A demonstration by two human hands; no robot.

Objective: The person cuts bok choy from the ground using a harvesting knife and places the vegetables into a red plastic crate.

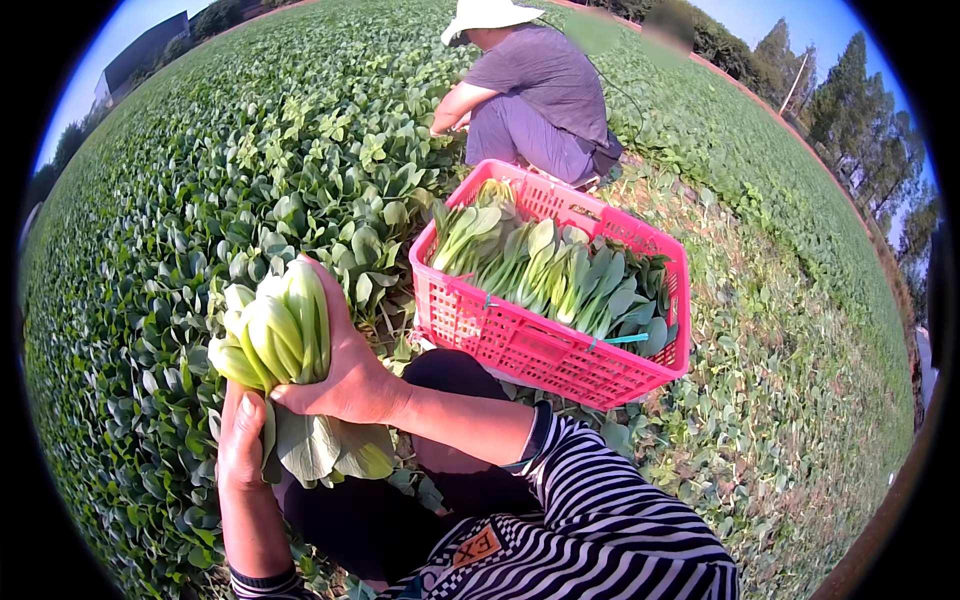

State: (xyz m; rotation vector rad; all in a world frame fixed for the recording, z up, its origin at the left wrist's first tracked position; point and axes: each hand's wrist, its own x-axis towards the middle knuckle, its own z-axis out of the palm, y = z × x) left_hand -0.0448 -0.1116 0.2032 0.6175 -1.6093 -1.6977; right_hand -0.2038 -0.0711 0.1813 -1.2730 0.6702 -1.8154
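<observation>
Both my hands are around one bunch of bok choy (274,337), its pale green stalk bases facing up and its leaves hanging down over my lap. My right hand (337,367) grips the stalks, with the thumb across their front. Low on the bunch's near side, my left hand (244,435) holds it, thumb up; its fingers are mostly hidden behind the stalks and leaves. A pink plastic crate (517,330) stands beyond my knees, with rows of bok choy (555,270) lying in it.
Another person (540,90) in a white hat squats just behind the crate, hands low among the plants. Dense leafy bok choy plants (150,300) grow on the left. Cut stubble and loose leaves (757,390) cover the ground on the right. A teal strip (626,339) lies across the crate's rim.
</observation>
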